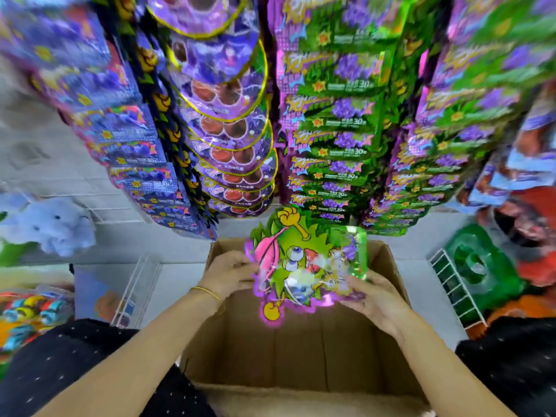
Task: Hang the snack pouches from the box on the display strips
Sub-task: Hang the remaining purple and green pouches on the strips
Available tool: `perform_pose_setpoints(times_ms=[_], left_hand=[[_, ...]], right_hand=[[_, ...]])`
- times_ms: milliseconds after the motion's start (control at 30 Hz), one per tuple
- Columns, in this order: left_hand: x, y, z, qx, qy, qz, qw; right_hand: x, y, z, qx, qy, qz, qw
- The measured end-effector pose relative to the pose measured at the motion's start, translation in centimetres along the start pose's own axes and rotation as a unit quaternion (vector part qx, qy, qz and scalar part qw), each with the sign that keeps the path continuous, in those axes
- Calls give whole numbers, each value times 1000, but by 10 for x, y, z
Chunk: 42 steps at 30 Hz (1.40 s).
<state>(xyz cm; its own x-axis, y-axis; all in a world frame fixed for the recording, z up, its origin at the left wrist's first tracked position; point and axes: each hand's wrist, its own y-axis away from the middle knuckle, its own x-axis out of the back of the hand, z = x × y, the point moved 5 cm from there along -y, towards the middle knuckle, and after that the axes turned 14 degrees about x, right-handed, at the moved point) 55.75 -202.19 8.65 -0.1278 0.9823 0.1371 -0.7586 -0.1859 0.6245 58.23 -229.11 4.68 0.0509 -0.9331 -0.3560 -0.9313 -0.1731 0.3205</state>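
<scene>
Box [301,350] walls rise beneath me; left grip [228,270] and right grip [376,299] pinch one pouch [304,266] by its side edges. Slick foil may slip and fall inside.

- L hand [231,270] & R hand [376,299]: both bare; forearms bare too, over the cardboard box [301,350] opening.
- L wrist: thin gold-yellow bracelet [207,291], fine band, at the box's L wall.
- Clothing: black fabric [60,371] w/ tiny white specks, L of box near its front corner.
- Same black specked fabric on R side of box; can't tell which garment it is.
</scene>
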Motion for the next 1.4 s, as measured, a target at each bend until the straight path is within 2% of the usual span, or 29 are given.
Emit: perform_pose_setpoints(times_ms=[67,100,167,267,333,367,433,567,633,700,767,867,1033,1133,1400], left_hand=[[5,10,28,-102,-117,40,987],[5,17,44,-153,-182,47,970],[1,30,72,-227,-286,58,929],[-10,56,115,-306,-379,70,871],[-17,73,140,-337,-397,80,850],[-19,81,152,-346,-394,88,847],[-22,98,178,-368,-379,87,845],[-30,143,241,-423,-367,84,824],[-34,163,277,-437,-345,70,828],[-33,187,323,-459,-276,59,843],[-28,209,375,-492,-170,66,851],[-20,226,448,-525,-66,136,838],[-26,218,514,-494,-27,153,855],[-28,215,527,-471,9,140,871],[-22,227,535,-411,-18,140,900]], right_hand=[[3,1,-17,35,209,28,977],[0,-1,-33,84,304,40,948],[-25,0,-74,218,439,13,871],[-84,16,-129,390,502,-98,766],[-117,22,-153,421,538,-147,715],[-129,22,-162,420,547,-160,707],[-146,20,-184,419,538,-168,712],[-161,32,-252,486,503,-126,703],[-166,44,-293,531,480,-110,690],[-173,56,-339,566,461,-96,676],[-182,64,-383,595,470,-95,645],[-198,73,-437,641,501,-80,576],[-220,71,-495,666,527,-28,526],[-230,67,-514,667,546,-4,507],[-256,54,-546,674,563,56,475]])
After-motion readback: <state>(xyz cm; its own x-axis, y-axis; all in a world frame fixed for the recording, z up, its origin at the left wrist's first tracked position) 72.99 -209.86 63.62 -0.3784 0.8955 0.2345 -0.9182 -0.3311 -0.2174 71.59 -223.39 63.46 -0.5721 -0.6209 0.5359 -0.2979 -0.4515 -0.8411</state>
